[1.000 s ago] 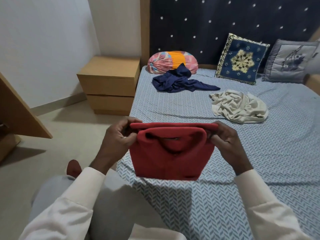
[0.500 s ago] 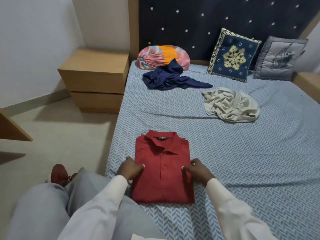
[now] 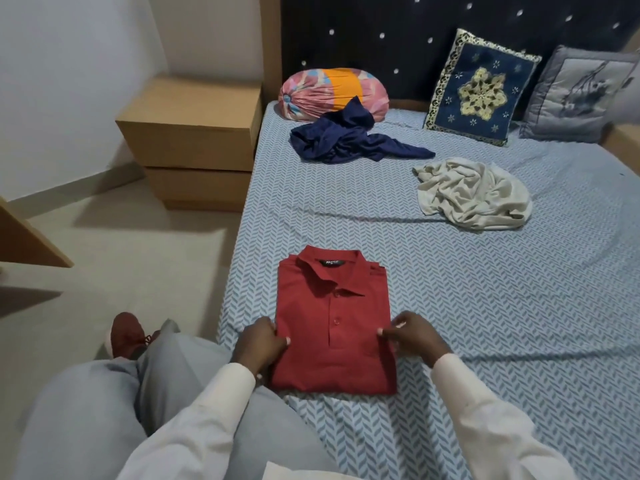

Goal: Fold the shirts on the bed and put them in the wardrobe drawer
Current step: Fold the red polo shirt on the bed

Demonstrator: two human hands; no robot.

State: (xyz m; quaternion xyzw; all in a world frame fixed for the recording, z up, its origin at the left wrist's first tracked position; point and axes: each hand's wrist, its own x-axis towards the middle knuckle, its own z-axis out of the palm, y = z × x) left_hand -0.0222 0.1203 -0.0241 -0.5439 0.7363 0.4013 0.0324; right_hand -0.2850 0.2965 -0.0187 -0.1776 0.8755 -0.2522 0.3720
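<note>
A red polo shirt (image 3: pixel 332 320) lies folded into a neat rectangle, collar up, near the left edge of the bed (image 3: pixel 502 306). My left hand (image 3: pixel 261 342) grips its left edge, thumb on top. My right hand (image 3: pixel 408 336) pinches its right edge in the same way. A crumpled navy shirt (image 3: pixel 349 138) lies further up the bed near the headboard. A crumpled cream shirt (image 3: pixel 472 192) lies to the right of it, mid-bed.
A wooden bedside cabinet (image 3: pixel 194 140) with two drawers stands left of the bed. A pink and orange bolster (image 3: pixel 332 90), a blue embroidered cushion (image 3: pixel 479 88) and a grey cushion (image 3: pixel 578 95) lean on the headboard. A wooden panel edge (image 3: pixel 31 237) juts in at left.
A second ago both hands held the folded red shirt up in the air. It now lies flat on the bed, with my hands at its two side edges.
</note>
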